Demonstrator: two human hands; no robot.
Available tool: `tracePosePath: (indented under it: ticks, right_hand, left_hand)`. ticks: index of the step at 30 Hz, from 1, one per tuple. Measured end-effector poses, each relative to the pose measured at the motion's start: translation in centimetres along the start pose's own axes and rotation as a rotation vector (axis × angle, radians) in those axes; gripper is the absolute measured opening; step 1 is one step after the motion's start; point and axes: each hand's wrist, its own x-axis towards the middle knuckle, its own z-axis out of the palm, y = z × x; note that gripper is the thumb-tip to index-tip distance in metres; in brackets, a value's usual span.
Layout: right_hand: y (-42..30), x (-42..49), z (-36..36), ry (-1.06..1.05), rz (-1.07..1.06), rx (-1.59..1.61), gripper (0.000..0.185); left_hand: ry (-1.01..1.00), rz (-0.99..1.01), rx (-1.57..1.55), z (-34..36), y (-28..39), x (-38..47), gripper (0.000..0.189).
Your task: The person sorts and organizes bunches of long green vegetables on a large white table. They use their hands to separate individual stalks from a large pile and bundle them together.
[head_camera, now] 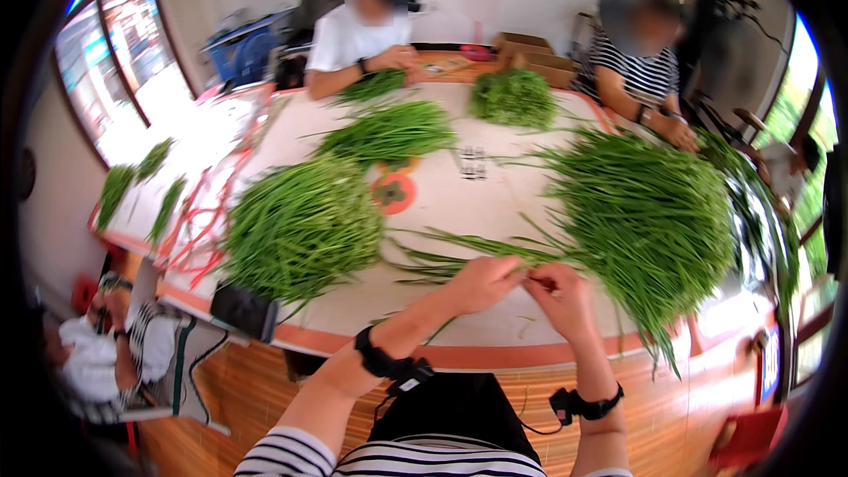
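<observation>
Both of my hands meet over the near part of the table, with their fingertips almost touching. My left hand [487, 283] is closed around a few long, chive-like green stalks [430, 266], whose leaves trail off to the left. My right hand [562, 295] has thumb and fingers pinched together at the ends by my left hand; whether a stalk is between them is too small to tell. A large heap of the same greens [649, 212] lies just right of my hands. Another big pile [305, 225] sits to the left.
The pale table [464, 338] has an orange border. Further piles of greens [391, 129] lie toward the far side. Red ties [199, 225] and a black box [244, 311] are at left. Two people [361, 40] work opposite; another person [109, 351] sits lower left.
</observation>
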Motion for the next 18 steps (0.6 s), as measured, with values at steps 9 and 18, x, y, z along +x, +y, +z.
tracePosePath:
  ticks: [9, 18]
  right_hand:
    - [0.3, -0.2, -0.9, -0.017, 0.159, 0.086, 0.009]
    - [-0.2, 0.4, -0.7, -0.096, 0.178, 0.234, 0.008]
  left_hand:
    - [0.029, 0.133, 0.003, 0.4, -1.7, 0.4, 0.026]
    - [-0.127, 0.098, -0.135, 0.0, -1.6, 0.5, 0.023]
